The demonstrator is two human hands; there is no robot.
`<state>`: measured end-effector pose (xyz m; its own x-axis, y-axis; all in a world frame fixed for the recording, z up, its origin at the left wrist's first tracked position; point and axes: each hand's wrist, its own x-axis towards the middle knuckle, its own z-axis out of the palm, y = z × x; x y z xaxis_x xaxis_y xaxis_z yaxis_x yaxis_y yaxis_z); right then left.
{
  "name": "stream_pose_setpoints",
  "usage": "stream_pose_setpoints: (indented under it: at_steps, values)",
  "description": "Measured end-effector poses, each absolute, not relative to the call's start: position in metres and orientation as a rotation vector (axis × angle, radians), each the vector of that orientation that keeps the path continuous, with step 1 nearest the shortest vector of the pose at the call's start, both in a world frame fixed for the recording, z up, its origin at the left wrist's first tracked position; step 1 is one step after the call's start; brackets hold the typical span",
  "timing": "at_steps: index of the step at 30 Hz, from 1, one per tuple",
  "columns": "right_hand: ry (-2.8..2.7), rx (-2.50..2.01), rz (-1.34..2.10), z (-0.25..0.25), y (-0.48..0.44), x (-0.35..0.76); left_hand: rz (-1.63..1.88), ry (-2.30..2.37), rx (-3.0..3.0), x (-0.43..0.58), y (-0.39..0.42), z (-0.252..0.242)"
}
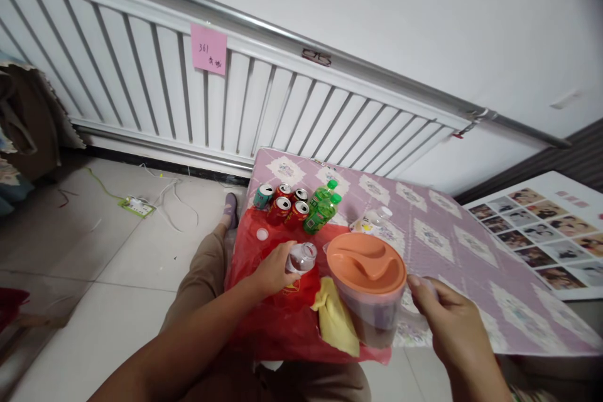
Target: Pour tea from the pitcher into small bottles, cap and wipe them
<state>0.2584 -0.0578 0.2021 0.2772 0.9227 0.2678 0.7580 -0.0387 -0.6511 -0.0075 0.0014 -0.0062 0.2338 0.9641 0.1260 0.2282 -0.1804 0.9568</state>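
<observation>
My left hand [274,269] is wrapped round a clear plastic bottle [302,257], upright with its mouth uncapped. In my right hand [450,317] is the handle of a see-through pitcher [377,317] with an orange lid [366,262]; brownish liquid shows inside. The pitcher is to the right of the bottle, apart from it. A yellow cloth [335,320] lies between them on the red plastic sheet [277,339]. A white bottle cap [262,234] rests on the sheet, beyond my left hand.
Several opened drink cans [281,208] and two green bottles [320,215] stand at the far side of the table [433,232]. Another clear bottle [372,218] lies behind the pitcher. A radiator [264,100] borders the table; a photo board [541,226] is at right. A power strip [137,206] is on the floor.
</observation>
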Motion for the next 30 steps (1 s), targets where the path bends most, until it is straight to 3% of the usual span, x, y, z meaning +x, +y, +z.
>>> stream_pose_setpoints:
  at_steps: [30]
  values:
    - [-1.741, -1.924, 0.432, 0.232, -0.029, 0.236, 1.011, 1.169, 1.612, -0.004, 0.002, -0.017]
